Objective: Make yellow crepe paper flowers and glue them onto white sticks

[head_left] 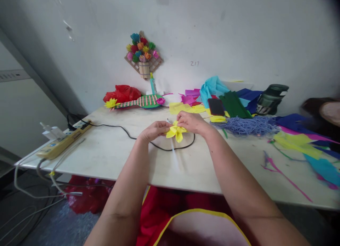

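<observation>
A yellow paper flower [175,132] is held above the white table [111,154] between both my hands. My left hand [154,129] pinches its left side, fingers closed. My right hand [191,122] grips it from above and the right, fingers curled on the petals. A thin pale stick [174,151] hangs down from the flower toward the table.
A black cable [127,132] loops under my hands. A yellow power strip [62,141] lies at the left edge. Behind are a paper guitar craft [140,101], red bag [122,93], phone [216,106], coloured paper sheets [233,102], blue string pile [247,125], a dark bottle [271,97].
</observation>
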Tool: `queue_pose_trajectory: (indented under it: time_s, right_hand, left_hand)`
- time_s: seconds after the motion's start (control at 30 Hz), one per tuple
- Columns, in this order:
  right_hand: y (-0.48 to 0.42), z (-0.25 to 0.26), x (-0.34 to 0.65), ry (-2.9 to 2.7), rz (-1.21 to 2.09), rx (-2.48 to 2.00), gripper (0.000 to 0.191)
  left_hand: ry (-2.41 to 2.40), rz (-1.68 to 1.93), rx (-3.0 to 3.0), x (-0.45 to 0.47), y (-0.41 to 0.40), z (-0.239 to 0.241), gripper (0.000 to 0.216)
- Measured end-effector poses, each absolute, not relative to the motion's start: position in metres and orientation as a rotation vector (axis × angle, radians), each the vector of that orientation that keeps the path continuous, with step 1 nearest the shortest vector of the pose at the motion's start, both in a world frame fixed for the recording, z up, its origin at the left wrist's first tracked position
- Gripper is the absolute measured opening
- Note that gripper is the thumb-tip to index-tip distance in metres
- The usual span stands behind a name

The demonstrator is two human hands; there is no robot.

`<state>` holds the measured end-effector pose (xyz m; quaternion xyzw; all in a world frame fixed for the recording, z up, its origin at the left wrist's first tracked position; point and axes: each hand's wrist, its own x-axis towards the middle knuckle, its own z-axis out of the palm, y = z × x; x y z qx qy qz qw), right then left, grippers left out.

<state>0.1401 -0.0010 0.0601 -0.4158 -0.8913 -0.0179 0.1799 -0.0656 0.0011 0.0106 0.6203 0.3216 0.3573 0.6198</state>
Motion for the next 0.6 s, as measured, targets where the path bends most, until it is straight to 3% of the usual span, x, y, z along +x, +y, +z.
queue_pose_trajectory:
  time_s: [0.6]
  right_hand:
    - [-0.0025, 0.0591, 0.1339, -2.408, -0.119, -1.062, 0.018]
  left_hand:
    - [0.484, 0.78, 1.199, -0.0677, 0.0049, 0.0039, 0.036]
